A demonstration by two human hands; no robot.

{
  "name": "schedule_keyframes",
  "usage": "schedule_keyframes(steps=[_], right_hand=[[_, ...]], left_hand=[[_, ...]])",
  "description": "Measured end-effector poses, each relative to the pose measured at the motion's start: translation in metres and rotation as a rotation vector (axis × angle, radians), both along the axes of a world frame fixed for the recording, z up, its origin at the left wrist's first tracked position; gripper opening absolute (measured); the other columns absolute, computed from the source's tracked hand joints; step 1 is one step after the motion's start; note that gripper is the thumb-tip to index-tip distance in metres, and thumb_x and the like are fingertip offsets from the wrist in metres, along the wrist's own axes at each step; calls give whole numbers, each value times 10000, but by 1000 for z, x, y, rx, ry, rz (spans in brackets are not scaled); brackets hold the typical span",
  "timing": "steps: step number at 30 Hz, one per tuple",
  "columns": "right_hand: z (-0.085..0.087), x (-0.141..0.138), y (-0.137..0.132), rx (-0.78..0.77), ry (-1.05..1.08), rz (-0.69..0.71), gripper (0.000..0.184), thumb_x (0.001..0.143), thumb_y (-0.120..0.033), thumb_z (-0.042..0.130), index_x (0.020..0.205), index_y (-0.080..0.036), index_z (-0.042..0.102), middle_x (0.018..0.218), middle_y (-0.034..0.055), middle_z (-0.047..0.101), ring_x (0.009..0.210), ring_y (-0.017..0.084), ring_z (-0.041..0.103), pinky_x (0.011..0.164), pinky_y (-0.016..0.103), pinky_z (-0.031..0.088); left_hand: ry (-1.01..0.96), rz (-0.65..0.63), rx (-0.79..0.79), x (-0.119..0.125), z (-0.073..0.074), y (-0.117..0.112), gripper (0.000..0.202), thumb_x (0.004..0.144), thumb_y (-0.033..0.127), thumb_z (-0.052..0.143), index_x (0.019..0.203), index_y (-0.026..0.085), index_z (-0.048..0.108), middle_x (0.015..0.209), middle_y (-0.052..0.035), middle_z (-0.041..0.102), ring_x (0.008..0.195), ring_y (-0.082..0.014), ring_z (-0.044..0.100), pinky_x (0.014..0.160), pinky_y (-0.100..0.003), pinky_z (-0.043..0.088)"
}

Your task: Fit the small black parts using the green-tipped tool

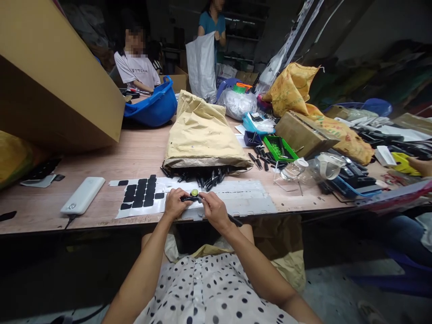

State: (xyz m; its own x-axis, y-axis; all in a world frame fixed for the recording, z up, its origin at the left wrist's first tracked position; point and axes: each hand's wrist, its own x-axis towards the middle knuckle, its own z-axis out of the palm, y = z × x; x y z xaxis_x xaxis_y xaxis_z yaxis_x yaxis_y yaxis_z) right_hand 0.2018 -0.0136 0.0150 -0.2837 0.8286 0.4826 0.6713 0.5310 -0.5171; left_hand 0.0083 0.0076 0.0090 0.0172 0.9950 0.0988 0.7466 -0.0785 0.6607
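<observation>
Over the front edge of the table, my left hand [175, 203] is closed on a small black part [186, 198]. My right hand [216, 209] meets it from the other side, its fingers pinched at the same place. A black, handle-like piece [235, 220] sticks out beneath the right wrist; whether this hand holds it is unclear. A round yellow-green piece [195, 192] shows between the hands, at the black part. Just beyond, several black parts [209, 176] spill from the mouth of a beige sack [205, 130]. Left of my hands lies a sheet of black stickers [140, 192].
A white power bank [83, 195] with a cable lies left. A large cardboard box [60, 76] juts in at upper left, near a blue basin [153, 105]. Right are a green tray [280, 149], clear plastic cups [295, 168] and a carton [303, 135]. Other people are beyond the table.
</observation>
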Motion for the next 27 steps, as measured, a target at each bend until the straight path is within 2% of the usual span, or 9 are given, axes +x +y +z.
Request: schedule_keyframes(steps=[6,11,17,19,22,27], right_hand=[[-1,-6,-5,-19,-125,-1,348,976,-157,503,1219,-273,722,924,53,678,829,184,673,750,250,553],[0,2,-5,22,-48,-68,355,1000,-172,454,1226,-257,714,954,62,690,882,186,681,795,256,556],[-6,7,-1,20,-68,-48,355,972,-157,488,1207,-282,723,919,44,685,809,175,668,739,249,557],[-7,10,2,43,-40,-58,368,973,-153,479,1225,-280,715,929,44,687,828,176,671,770,253,560],[-6,21,8,84,-23,-72,373,974,-144,472,1229,-279,709,948,46,692,871,178,672,820,259,550],[-10,63,24,117,-182,-60,313,954,-139,517,1106,-271,757,880,41,679,820,174,646,752,252,498]], left_hand=[[-6,12,10,1,1,0,57,712,238,774,752,273,753,816,-5,706,900,-238,604,848,-364,454],[-28,-3,-9,1,1,0,97,700,222,764,781,274,775,837,-4,725,912,-237,612,860,-374,460],[-31,3,9,-1,-1,-1,77,697,231,759,761,273,772,848,-13,736,924,-249,618,857,-379,474],[-26,-8,10,-1,-2,-1,73,702,233,752,759,274,772,837,-15,733,919,-251,616,853,-382,477],[-6,-9,20,-1,-2,-2,92,707,238,748,785,281,771,844,-12,728,918,-253,613,863,-391,477],[45,2,28,2,-3,-4,164,692,245,768,849,293,773,885,-13,724,937,-260,604,880,-392,465]])
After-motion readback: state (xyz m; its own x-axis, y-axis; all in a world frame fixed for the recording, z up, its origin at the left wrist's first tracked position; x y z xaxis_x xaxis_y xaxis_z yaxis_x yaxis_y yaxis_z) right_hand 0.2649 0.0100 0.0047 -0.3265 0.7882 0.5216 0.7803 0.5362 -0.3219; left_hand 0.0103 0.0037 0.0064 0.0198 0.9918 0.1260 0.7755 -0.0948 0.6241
